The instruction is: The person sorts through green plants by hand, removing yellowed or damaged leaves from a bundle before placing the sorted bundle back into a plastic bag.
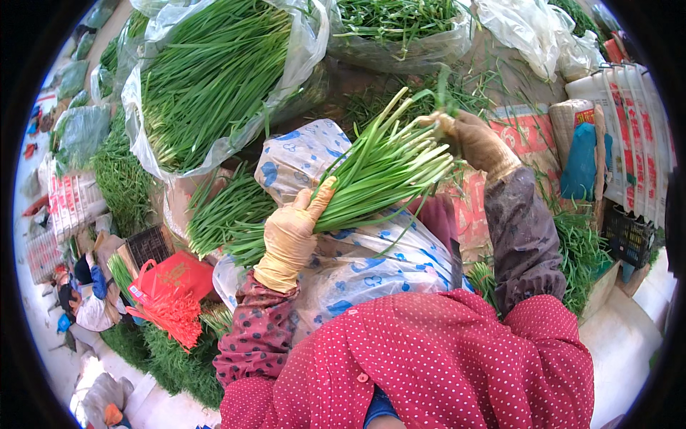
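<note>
A thick bunch of garlic chives (375, 177) lies across my left hand (292, 230), which wears a pale yellow glove and grips it with the thumb on top. The pale stem ends point right. Beside those ends, my right hand (474, 137), in a soiled tan glove, pinches a few green blades; motion blurs its fingertips. Beneath the bunch, a plastic sheet with blue prints (348, 273) covers my lap. More chives (228, 206) lie loose to the left of it, just beyond my left hand.
A large clear bag of chives (214, 80) stands ahead, beside another bag of greens (396, 27). On the left, a red bag (174, 276) holds red ties (169, 316). A black crate (627, 236) and white foam boxes (627, 134) stand right. Farther left is another person (94, 305).
</note>
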Demonstrator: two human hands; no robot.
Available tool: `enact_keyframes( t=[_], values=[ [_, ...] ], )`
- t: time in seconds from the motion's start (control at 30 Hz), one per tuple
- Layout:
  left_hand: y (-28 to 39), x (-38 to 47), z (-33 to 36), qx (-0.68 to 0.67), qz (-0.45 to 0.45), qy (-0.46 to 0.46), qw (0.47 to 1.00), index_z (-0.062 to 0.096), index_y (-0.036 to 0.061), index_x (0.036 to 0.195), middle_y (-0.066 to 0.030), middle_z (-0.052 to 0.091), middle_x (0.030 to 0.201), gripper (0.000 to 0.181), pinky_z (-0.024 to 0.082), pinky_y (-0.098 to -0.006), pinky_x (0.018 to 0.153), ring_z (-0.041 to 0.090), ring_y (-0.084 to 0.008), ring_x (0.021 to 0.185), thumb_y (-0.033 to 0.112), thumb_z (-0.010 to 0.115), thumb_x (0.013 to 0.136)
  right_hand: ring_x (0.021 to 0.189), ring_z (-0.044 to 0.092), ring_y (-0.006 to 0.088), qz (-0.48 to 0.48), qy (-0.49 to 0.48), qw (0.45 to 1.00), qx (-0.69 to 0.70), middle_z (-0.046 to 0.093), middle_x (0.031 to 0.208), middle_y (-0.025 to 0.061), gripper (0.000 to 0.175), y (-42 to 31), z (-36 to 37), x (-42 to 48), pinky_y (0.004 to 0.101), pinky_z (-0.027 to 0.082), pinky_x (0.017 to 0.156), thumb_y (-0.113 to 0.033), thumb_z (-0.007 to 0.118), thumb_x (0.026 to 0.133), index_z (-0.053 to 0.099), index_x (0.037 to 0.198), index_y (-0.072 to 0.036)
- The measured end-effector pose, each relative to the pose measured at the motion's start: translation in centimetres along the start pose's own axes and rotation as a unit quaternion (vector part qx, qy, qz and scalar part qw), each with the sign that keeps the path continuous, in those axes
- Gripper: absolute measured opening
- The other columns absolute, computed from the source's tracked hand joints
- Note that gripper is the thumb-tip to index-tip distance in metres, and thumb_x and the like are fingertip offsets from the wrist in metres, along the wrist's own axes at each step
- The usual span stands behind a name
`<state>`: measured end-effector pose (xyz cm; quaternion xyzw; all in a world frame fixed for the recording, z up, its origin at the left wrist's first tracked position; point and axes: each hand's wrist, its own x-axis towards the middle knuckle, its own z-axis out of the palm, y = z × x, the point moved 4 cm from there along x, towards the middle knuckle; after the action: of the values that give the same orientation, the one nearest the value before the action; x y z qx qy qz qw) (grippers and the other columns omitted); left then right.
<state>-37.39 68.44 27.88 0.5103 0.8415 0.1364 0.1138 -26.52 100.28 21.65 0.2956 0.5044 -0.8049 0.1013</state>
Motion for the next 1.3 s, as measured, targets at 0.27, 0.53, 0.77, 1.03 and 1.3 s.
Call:
enact_keyframes(
  t=[0.27,0.53,0.77,1.03,1.3],
  values=[
    [-0.2,-0.1,-0.3,-0.039,-0.002,-0.004,0.999,0.046,0.0298,0.142,-0.0093,0.060,0.115,0.080,0.053,-0.0402,0.064,0.065,-0.0307,0.077,0.006,0.069,0.069,0.083,0.064,0.0124,0.008,-0.099,0.989,-0.107,0.066,0.095,0.0021,0.051,0.2,4.5,3.5,0.0287,0.055,0.074,-0.012,0.079,0.076,0.056,0.122,-0.003],
    [-0.3,0.4,-2.0,-0.207,-0.057,-0.001,0.977,0.052,0.0123,0.137,-0.0134,0.064,0.123,0.065,0.053,-0.0307,0.086,0.066,-0.0246,0.106,-0.004,0.067,0.076,0.111,0.057,0.0181,-0.071,-0.253,0.963,0.063,0.057,0.125,0.0085,0.059,-2.0,6.9,3.2,0.0337,0.045,0.098,-0.017,0.077,0.080,0.051,0.131,-0.005],
    [-0.7,0.1,-1.6,-0.450,-0.147,-0.086,0.876,0.045,0.0081,0.141,-0.0105,0.065,0.120,0.069,0.050,-0.0286,0.088,0.066,-0.0158,0.099,-0.005,0.067,0.077,0.078,0.065,0.0184,-0.072,-0.097,0.955,0.272,0.065,0.093,0.0077,0.042,-1.8,5.7,4.3,0.0330,0.055,0.068,-0.011,0.068,0.084,0.057,0.123,-0.005],
    [-2.4,-2.0,-0.5,-0.656,-0.243,-0.226,0.678,0.053,0.0022,0.129,-0.0085,0.068,0.109,0.069,0.052,-0.0273,0.076,0.065,-0.0156,0.085,-0.006,0.073,0.064,0.057,0.053,0.0071,-0.177,0.182,0.966,0.042,0.062,0.073,0.0003,0.019,-4.5,2.1,3.5,0.0227,0.042,0.050,-0.020,0.062,0.092,0.067,0.105,-0.007],
    [-1.8,-3.2,-0.8,-0.723,-0.269,-0.197,0.605,0.057,-0.0010,0.122,-0.0167,0.068,0.105,0.061,0.048,-0.0236,0.049,0.060,-0.0132,0.060,-0.002,0.073,0.062,0.060,0.053,0.0167,-0.155,0.102,0.978,-0.093,0.063,0.085,0.0070,0.037,-6.0,-10.3,0.8,0.0304,0.043,0.055,-0.029,0.057,0.092,0.061,0.119,-0.004]
  ],
)
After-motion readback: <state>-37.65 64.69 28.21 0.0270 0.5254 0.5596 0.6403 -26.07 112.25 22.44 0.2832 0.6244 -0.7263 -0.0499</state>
